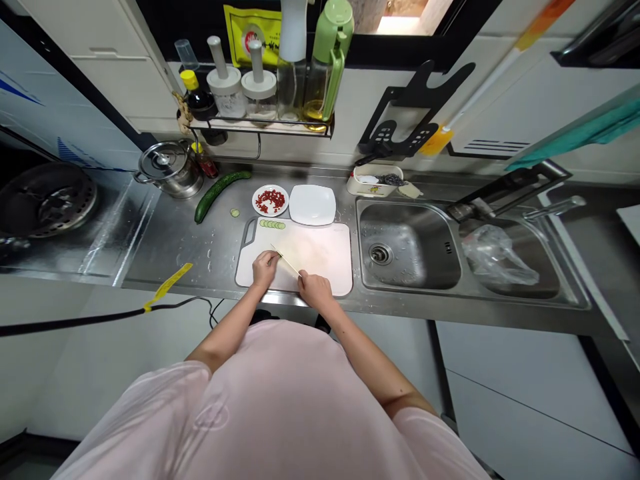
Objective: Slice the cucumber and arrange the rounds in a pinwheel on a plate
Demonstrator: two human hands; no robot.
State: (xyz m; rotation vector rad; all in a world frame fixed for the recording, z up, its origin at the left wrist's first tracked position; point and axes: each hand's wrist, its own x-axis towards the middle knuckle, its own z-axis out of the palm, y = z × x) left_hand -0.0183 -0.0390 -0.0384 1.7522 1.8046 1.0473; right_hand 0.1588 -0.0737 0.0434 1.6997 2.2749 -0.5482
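A white cutting board (325,250) lies on the steel counter, with a row of thin cucumber slices (273,225) near its top left. My right hand (315,289) is closed round the handle end of a knife (287,261), whose thin blade slants up and left over the board. At the blade's far end is my left hand (265,268), its fingers pressed together by the tip; whatever they hold is too small to make out. Behind the board stand a plate of chopped red pieces (271,201) and a white plate (313,205). A whole cucumber (220,193) lies at the back left.
A steel pot (170,167) stands left of the cucumber, and a wok (45,200) is at the far left. Right of the board is a sink (410,247); its second basin holds a plastic bag (497,257). A rack (260,127) of bottles and jars hangs behind.
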